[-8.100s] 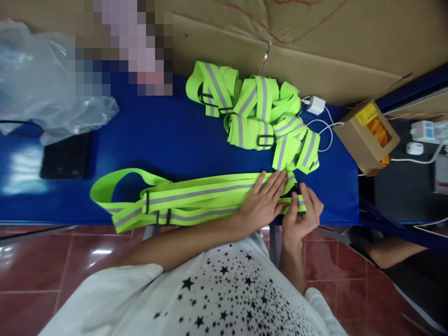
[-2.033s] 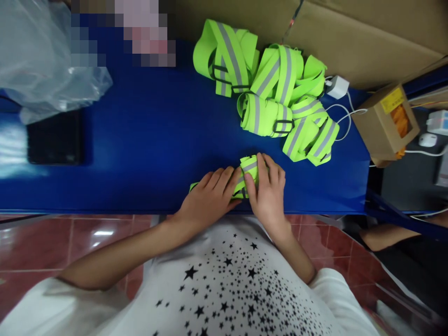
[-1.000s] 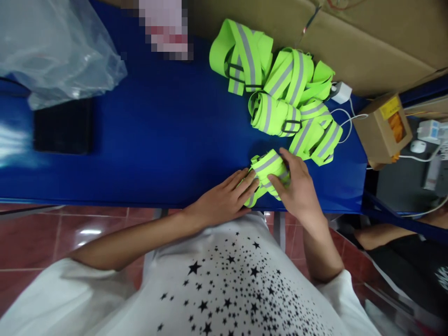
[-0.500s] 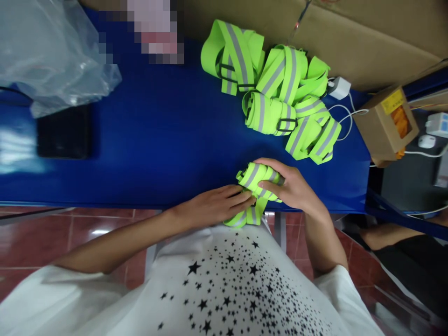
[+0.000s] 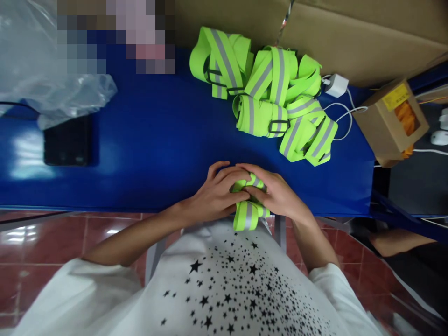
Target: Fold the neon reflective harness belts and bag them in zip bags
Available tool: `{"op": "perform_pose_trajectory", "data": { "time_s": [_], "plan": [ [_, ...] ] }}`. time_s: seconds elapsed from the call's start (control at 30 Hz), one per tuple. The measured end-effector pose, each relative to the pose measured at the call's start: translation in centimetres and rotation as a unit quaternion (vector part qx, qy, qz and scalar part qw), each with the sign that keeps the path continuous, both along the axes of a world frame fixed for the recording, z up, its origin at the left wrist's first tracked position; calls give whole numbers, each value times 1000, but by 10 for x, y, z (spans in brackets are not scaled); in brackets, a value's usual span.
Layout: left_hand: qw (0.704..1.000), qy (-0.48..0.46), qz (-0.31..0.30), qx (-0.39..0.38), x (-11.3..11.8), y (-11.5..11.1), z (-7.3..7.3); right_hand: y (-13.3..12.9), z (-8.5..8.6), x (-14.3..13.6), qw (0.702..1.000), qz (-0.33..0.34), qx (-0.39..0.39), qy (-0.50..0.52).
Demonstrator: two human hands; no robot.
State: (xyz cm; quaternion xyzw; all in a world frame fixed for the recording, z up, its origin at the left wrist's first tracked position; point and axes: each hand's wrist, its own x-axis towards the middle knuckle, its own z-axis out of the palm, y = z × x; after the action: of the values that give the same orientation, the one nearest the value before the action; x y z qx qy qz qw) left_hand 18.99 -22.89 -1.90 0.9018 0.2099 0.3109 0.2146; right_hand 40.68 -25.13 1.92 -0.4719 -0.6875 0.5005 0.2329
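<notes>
A neon yellow-green reflective strap (image 5: 245, 215) with a grey stripe is bunched between my two hands at the table's front edge. My left hand (image 5: 224, 189) wraps it from the left, fingers curled over the top. From the right, my right hand (image 5: 275, 189) grips the same strap, its thumb pressed on the bundle. A loop of it hangs below my fingers, over the edge near my shirt. Much of the bundle is hidden by my fingers. Beyond my hands lies a pile of similar folded straps (image 5: 261, 114), some with black buckles.
On the blue table (image 5: 157, 140), a black phone-like slab (image 5: 66, 142) lies at left, partly under a clear plastic bag (image 5: 79, 93). A white charger (image 5: 336, 86) with cable and an open cardboard box (image 5: 388, 123) stand at right. A large carton (image 5: 343, 42) borders the back. Another person's leg (image 5: 402, 240) shows lower right.
My left hand has moved up and over the strap bundle, closing around it beside my right hand. The hanging loop has shifted a little to the right.
</notes>
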Motion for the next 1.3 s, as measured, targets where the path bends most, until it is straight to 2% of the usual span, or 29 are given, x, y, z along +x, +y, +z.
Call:
{"op": "perform_pose_trajectory", "data": {
  "time_s": [0.1, 0.2, 0.3, 0.37, 0.47, 0.6, 0.73, 0.83, 1.0, 1.13, 1.2, 1.3],
  "plan": [
    [990, -79, 23, -111, 6, -2, -4, 1, 3, 8, 999, 26, -12, 23],
    [954, -124, 82, -261, 8, 0, 0, 3, 5, 22, 994, 60, -54, 72],
    [911, -69, 117, -389, 8, 5, 10, 4, 5, 31, 987, 94, -71, 108],
    [893, -22, 129, -430, 9, 9, 18, 2, 3, 28, 991, 77, -48, 98],
    [883, -11, 158, -441, 13, 10, 25, -4, -1, 10, 997, -39, -7, 70],
    [880, -6, 188, -436, 16, 6, 26, -10, -7, -15, 975, -212, 26, 59],
    [854, -83, 175, -482, 13, -1, 20, -11, -9, -23, 952, -295, 18, 84],
    [839, -151, 178, -491, 11, -8, 17, -10, -5, -25, 949, -305, 24, 72],
    [870, -126, 177, -442, 10, -12, 19, -11, 6, -34, 943, -325, 70, 3],
    [875, -128, 164, -438, 8, -9, 19, -11, 7, -42, 922, -359, 140, -41],
    [875, -132, 168, -435, 7, -8, 18, -11, 6, -43, 917, -347, 181, -73],
    [879, -142, 170, -423, 6, -7, 17, -12, 8, -40, 928, -281, 216, -118]
  ]
}}
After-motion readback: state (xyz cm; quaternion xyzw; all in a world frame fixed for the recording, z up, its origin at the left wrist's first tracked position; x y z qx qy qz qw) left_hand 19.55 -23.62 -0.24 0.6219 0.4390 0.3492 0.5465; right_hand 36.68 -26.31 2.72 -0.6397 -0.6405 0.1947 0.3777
